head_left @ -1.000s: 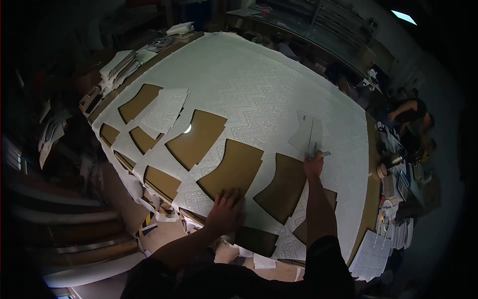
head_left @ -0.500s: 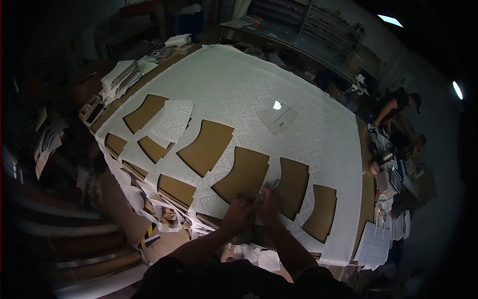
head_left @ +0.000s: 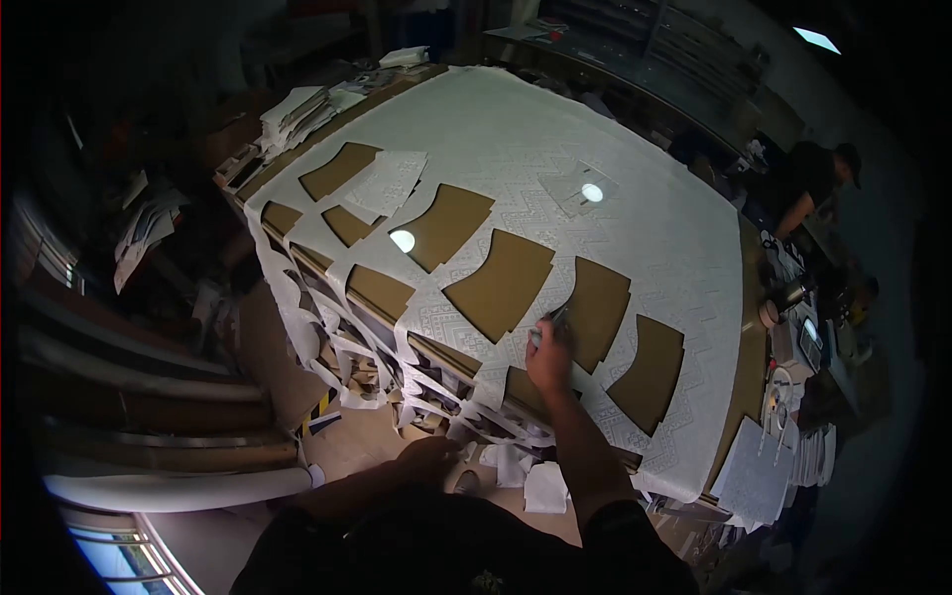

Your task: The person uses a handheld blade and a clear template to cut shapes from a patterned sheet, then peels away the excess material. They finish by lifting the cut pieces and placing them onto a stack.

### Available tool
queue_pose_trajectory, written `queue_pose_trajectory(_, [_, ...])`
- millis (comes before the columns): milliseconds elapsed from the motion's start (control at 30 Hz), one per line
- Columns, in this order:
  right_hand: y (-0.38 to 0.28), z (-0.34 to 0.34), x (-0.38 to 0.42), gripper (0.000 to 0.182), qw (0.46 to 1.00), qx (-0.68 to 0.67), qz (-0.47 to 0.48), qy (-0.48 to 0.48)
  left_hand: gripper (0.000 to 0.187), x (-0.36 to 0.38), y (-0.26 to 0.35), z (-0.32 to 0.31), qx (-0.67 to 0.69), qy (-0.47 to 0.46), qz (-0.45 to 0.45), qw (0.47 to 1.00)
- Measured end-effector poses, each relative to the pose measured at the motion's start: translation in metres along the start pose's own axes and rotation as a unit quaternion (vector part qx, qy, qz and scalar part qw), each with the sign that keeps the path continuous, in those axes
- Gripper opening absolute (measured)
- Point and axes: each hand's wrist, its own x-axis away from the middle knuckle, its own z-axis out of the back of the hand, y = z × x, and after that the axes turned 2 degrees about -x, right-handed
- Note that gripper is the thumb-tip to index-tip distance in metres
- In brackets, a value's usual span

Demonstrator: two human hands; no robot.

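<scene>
A large white patterned sheet of fabric (head_left: 486, 129) covers the table, with several curved openings showing brown board (head_left: 501, 283) beneath. My right hand (head_left: 551, 362) is closed around a small dark-and-grey tool (head_left: 558, 317), over the strip between two openings near the front. What kind of tool it is, I cannot tell. Low beside the table's front edge is my left hand (head_left: 432, 456), its fingers blurred near pale scraps. A cut-out patterned piece (head_left: 389, 183) lies on the sheet at the far left. Farther right rests a flat see-through template (head_left: 570, 183).
White offcuts (head_left: 342, 367) hang over the table's left front edge. Rolls of material (head_left: 198, 436) lie at the left. Stacked papers (head_left: 297, 114) sit at the back left, more sheets (head_left: 759, 471) at the right edge. A person (head_left: 808, 183) bends over the right side.
My hands, together near the front edge before, are now apart. The left has dropped down and left, off the sheet; the right stays over the sheet with the tool. The view has shifted.
</scene>
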Motion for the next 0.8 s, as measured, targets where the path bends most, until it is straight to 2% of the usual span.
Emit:
queue_pose_trajectory(33, [-0.006,0.003,-0.001,0.040,1.000,0.004,-0.016,-0.018,0.042,0.021,-0.012,-0.006,0.017,0.015,0.038,0.999])
queue_pose_trajectory(100, [0.001,-0.008,0.001,0.040,0.999,0.015,-0.022,-0.017,0.049,0.045,-0.029,0.002,0.005,-0.055,0.167,0.984])
queue_pose_trajectory(133, [0.003,-0.010,0.004,0.039,1.000,0.019,0.002,-0.012,0.049,0.057,-0.056,-0.017,0.022,-0.048,0.185,0.981])
queue_pose_trajectory(200, [0.005,-0.010,-0.001,0.038,0.999,0.021,0.034,-0.009,0.039,0.068,-0.120,-0.051,-0.044,0.016,0.134,0.990])
queue_pose_trajectory(233, [0.005,-0.011,-0.001,0.036,1.000,0.023,0.003,-0.015,0.039,0.075,-0.128,-0.053,-0.033,0.017,0.141,0.989])
queue_pose_trajectory(300, [0.009,-0.013,0.001,0.034,0.998,0.030,-0.024,-0.044,0.055,0.081,-0.143,-0.047,-0.067,-0.030,0.138,0.988])
queue_pose_trajectory(333, [0.012,-0.014,0.003,0.033,0.999,0.023,-0.022,-0.026,0.055,0.091,-0.117,-0.015,0.071,-0.010,0.219,0.973])
queue_pose_trajectory(367, [0.011,-0.016,0.004,0.032,1.000,0.017,-0.021,-0.004,0.055,0.099,-0.122,-0.022,0.086,-0.015,0.223,0.971])
queue_pose_trajectory(433, [0.006,-0.017,0.004,0.032,0.999,0.034,-0.032,-0.004,0.055,0.102,-0.154,-0.014,0.105,0.047,0.187,0.976])
queue_pose_trajectory(533, [0.001,-0.012,0.011,0.031,0.993,0.093,-0.066,0.030,0.055,0.100,-0.233,-0.021,0.118,0.050,0.107,0.986])
queue_pose_trajectory(567, [-0.001,-0.013,0.017,0.031,0.990,0.119,-0.068,0.025,0.054,0.109,-0.235,0.005,0.131,0.055,0.138,0.980])
queue_pose_trajectory(600, [-0.009,-0.012,0.029,0.031,0.987,0.134,-0.076,0.038,0.054,0.120,-0.242,0.019,0.126,0.047,0.118,0.984])
queue_pose_trajectory(667, [-0.035,-0.029,0.027,0.030,0.973,0.181,-0.139,0.039,0.051,0.131,-0.267,0.063,0.135,0.087,0.091,0.983])
queue_pose_trajectory(800, [-0.119,-0.057,0.034,0.030,0.977,0.142,-0.152,0.036,0.054,0.138,-0.282,0.150,0.157,0.093,0.101,0.978])
